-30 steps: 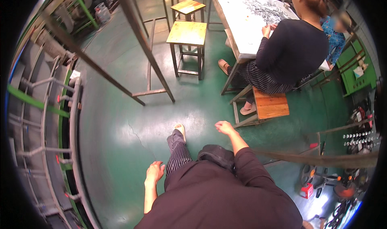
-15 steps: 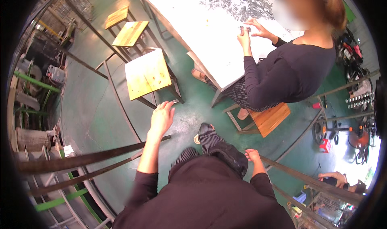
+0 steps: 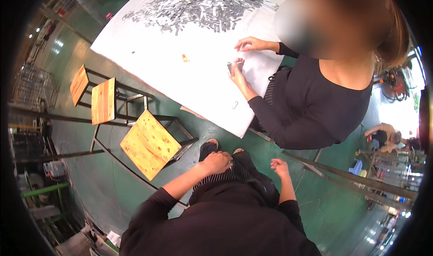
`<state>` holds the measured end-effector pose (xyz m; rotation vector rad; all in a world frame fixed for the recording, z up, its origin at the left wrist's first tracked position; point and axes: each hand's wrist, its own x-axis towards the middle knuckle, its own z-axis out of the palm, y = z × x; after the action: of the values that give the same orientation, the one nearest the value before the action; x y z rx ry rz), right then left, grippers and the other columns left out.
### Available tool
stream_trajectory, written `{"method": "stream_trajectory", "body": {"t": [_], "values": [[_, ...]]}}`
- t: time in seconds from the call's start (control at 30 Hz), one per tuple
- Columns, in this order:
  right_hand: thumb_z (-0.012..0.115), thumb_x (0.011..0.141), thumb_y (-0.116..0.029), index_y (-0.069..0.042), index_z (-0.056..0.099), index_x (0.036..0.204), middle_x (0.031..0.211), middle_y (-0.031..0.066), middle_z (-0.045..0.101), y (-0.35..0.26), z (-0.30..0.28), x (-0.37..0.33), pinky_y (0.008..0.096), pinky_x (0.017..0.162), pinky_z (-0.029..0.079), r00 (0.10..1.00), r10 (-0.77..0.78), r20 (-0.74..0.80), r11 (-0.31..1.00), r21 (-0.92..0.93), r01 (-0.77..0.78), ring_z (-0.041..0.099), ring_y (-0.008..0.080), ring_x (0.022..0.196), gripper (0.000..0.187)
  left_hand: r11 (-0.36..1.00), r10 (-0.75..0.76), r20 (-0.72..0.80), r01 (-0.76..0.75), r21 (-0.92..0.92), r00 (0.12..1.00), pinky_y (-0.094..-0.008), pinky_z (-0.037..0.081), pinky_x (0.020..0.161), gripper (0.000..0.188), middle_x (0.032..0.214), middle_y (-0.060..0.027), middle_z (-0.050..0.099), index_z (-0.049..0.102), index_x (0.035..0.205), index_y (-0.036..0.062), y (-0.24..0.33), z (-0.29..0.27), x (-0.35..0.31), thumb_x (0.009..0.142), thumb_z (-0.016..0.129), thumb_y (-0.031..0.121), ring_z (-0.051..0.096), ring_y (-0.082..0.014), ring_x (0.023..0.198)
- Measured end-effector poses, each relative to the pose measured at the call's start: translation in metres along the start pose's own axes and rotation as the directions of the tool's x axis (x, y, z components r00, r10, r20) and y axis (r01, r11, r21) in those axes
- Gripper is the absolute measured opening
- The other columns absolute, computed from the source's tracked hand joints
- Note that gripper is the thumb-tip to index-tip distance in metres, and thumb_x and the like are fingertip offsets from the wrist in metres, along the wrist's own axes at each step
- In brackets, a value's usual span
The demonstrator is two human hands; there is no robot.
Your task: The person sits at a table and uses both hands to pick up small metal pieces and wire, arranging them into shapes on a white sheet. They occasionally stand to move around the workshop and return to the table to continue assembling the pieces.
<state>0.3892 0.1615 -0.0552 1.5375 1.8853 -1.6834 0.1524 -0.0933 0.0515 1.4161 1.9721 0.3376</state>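
Stage, seemingly standing by the white-covered worktop (image 3: 198,87): my left hand (image 3: 216,162) over dark striped trousers (image 3: 244,166), right hand (image 3: 279,167) loosely bent, either grip's closure I cannot tell; small grey strips (image 3: 203,9) heaped toward the worktop's far side, contact calling for a forward reach.

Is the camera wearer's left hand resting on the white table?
No, the left hand shows over the striped trousers, short of the white table.
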Motion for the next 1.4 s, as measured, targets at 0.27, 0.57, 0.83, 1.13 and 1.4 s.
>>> {"method": "stream_trajectory", "body": {"t": [0.27, 0.57, 0.83, 1.13, 1.4], "values": [[0.054, 0.084, -0.018, -0.005, 0.062, 0.098, 0.077, 0.0041, 0.064, 0.122, 0.012, -0.068, 0.0258, 0.047, 0.043, 0.976, 0.135, -0.174, 0.990, 0.069, -0.124, 0.061, 0.0118, 0.063, 0.021, 0.984, 0.180, 0.358, -0.165, -0.074, 0.916, -0.0407, 0.045, 0.074, 0.036, 0.071, -0.0126, 0.063, 0.066, 0.079, 0.0093, 0.009, -0.054, 0.042, 0.087, 0.043, 0.036, 0.060, -0.0297, 0.078], [0.054, 0.084, -0.019, -0.002, 0.061, 0.098, 0.078, 0.0044, 0.064, 0.286, -0.025, -0.228, 0.0241, 0.051, 0.043, 0.758, 0.325, -0.565, 0.876, 0.482, -0.016, 0.060, 0.0105, 0.065, 0.023, 0.787, 0.516, 0.701, -0.596, -0.161, 0.492, -0.0404, 0.043, 0.070, 0.033, 0.077, -0.0138, 0.063, 0.065, 0.085, 0.0061, 0.295, 0.071, 0.080, 0.087, 0.046, 0.032, 0.058, -0.0326, 0.076], [0.051, 0.082, -0.012, 0.002, 0.061, 0.098, 0.075, 0.0078, 0.065, 0.476, -0.034, -0.430, 0.0247, 0.057, 0.046, 0.416, 0.750, -0.514, 0.595, 0.799, -0.085, 0.061, 0.0125, 0.062, 0.023, 0.338, 0.657, 0.742, -0.829, -0.446, -0.131, -0.0435, 0.044, 0.065, 0.026, 0.067, -0.0141, 0.059, 0.059, 0.077, 0.0059, 0.568, 0.246, 0.048, 0.085, 0.046, 0.026, 0.059, -0.0322, 0.071], [0.050, 0.086, -0.018, -0.004, 0.059, 0.103, 0.084, 0.0041, 0.063, 0.640, -0.281, -0.479, 0.0238, 0.056, 0.043, 0.537, 0.512, -0.670, 0.735, 0.666, 0.129, 0.059, 0.0102, 0.071, 0.024, -0.622, 0.417, 0.475, -0.624, -0.472, -0.775, -0.0383, 0.044, 0.066, 0.027, 0.076, -0.0110, 0.058, 0.055, 0.087, 0.0021, 0.939, 0.425, -0.056, 0.080, 0.049, 0.027, 0.056, -0.0265, 0.073], [0.049, 0.086, -0.018, -0.003, 0.059, 0.102, 0.082, 0.0052, 0.063, 0.833, -0.497, -0.604, 0.0240, 0.056, 0.043, 0.243, 0.755, -0.609, 0.631, 0.775, -0.019, 0.059, 0.0106, 0.069, 0.024, -0.553, 0.399, 0.323, -0.506, -0.662, -0.858, -0.0375, 0.044, 0.061, 0.023, 0.069, -0.0093, 0.056, 0.055, 0.079, 0.0037, 1.199, 0.586, -0.027, 0.073, 0.053, 0.026, 0.056, -0.0256, 0.067]]}}
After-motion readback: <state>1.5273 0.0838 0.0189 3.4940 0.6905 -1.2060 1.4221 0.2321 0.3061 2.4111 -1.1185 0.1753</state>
